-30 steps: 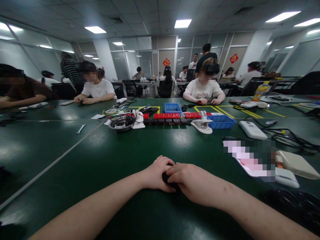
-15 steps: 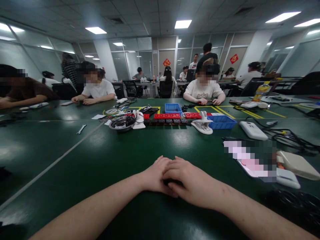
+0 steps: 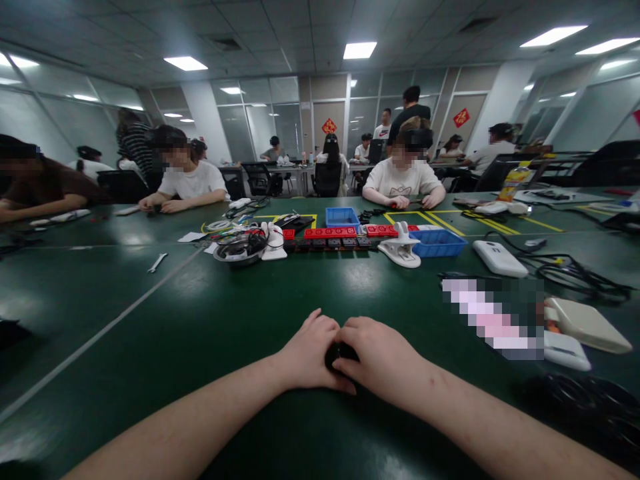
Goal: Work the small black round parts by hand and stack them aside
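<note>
My left hand (image 3: pixel 311 350) and my right hand (image 3: pixel 377 353) meet low over the green table (image 3: pixel 240 313), at the middle of the head view. Between them sits a small black object (image 3: pixel 331 355), mostly covered by fingers, so its kind does not show. The left fingers curl around its far side, with the thumb below. From the right, my other hand pinches it between curled fingers and thumb.
Beyond my hands lie a row of red and black socket blocks (image 3: pixel 330 233), a metal bowl with cables (image 3: pixel 240 252), white clamps (image 3: pixel 401 250) and blue bins (image 3: pixel 437 244). A wrench (image 3: pixel 158 263) is left; white boxes (image 3: pixel 500 259) and cables are right. People sit opposite.
My right fingers have drawn back from over the left hand, showing more of the black object. The whole view has shifted slightly, moving the scene a little left.
</note>
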The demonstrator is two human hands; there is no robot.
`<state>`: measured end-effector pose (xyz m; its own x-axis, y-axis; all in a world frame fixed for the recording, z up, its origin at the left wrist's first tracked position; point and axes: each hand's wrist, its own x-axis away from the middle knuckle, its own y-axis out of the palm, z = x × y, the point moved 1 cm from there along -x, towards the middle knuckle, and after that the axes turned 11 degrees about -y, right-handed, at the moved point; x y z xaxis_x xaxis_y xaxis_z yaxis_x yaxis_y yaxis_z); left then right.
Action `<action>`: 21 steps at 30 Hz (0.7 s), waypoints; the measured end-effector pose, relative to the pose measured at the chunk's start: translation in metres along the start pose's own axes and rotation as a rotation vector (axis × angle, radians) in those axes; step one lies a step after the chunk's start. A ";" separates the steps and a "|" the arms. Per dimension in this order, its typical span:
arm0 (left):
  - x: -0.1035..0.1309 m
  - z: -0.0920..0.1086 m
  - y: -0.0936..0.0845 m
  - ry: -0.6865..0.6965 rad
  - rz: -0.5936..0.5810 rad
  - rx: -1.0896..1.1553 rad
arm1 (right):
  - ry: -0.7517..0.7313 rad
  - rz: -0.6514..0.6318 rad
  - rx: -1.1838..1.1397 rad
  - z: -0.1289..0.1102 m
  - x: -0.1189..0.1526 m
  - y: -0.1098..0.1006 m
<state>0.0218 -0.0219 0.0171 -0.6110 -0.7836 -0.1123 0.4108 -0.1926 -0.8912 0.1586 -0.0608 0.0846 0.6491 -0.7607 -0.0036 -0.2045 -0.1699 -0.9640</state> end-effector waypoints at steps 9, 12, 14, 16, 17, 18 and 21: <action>-0.001 0.003 -0.005 0.002 -0.032 -0.015 | 0.031 -0.011 -0.012 0.001 -0.001 0.001; -0.001 0.003 -0.005 0.007 -0.038 -0.027 | 0.031 -0.025 0.001 0.001 -0.001 0.001; -0.001 0.002 -0.004 0.007 -0.039 -0.023 | 0.039 -0.033 0.011 0.001 0.000 0.001; -0.001 0.001 -0.004 0.003 -0.037 -0.012 | 0.045 -0.036 0.020 0.000 0.000 0.001; -0.001 0.001 -0.003 0.002 -0.036 -0.007 | 0.046 -0.036 0.023 0.000 0.000 0.001; -0.001 0.000 -0.003 0.000 -0.034 -0.004 | 0.045 -0.035 0.026 -0.001 -0.001 0.001; -0.002 -0.001 -0.002 0.012 -0.022 0.005 | 0.046 -0.035 0.024 -0.002 -0.002 0.002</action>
<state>0.0213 -0.0196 0.0181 -0.6277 -0.7722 -0.0980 0.4008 -0.2127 -0.8912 0.1557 -0.0608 0.0834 0.6208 -0.7828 0.0421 -0.1645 -0.1826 -0.9693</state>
